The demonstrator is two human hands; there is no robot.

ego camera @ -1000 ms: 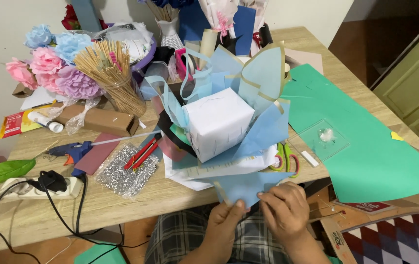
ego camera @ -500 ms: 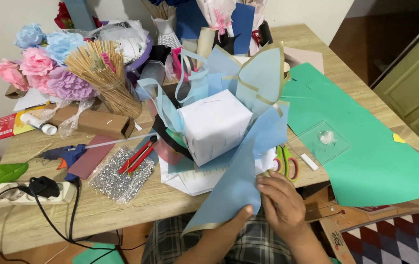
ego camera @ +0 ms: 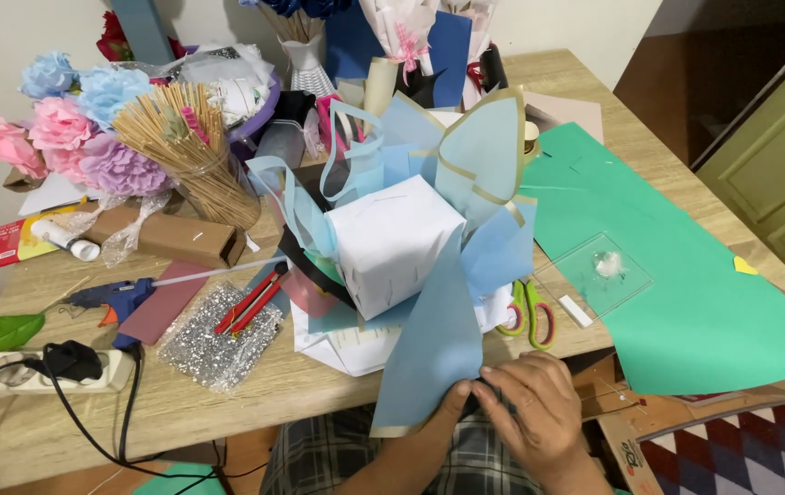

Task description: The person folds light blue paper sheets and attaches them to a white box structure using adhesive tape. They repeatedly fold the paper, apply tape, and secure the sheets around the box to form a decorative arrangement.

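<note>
A white wrapped box (ego camera: 397, 240) stands on the wooden table (ego camera: 255, 385), ringed by light blue paper sheets with gold edges. One long blue sheet (ego camera: 433, 344) runs from the box down over the table's front edge. My left hand (ego camera: 443, 422) comes up from below and pinches that sheet's lower end. My right hand (ego camera: 534, 412) lies beside it, fingers pressed on the same edge of the sheet.
Scissors with green handles (ego camera: 530, 312) lie by a large green paper sheet (ego camera: 676, 284) on the right. On the left are a blue glue gun (ego camera: 104, 298), a silver glitter sheet (ego camera: 218, 335), red pens (ego camera: 246, 302), a bundle of sticks (ego camera: 191, 151), paper flowers (ego camera: 71, 128) and a power strip (ego camera: 39, 371).
The blue sheet has swung from lying low at the table's edge to standing up against the box. Both hands moved up with it and closer together.
</note>
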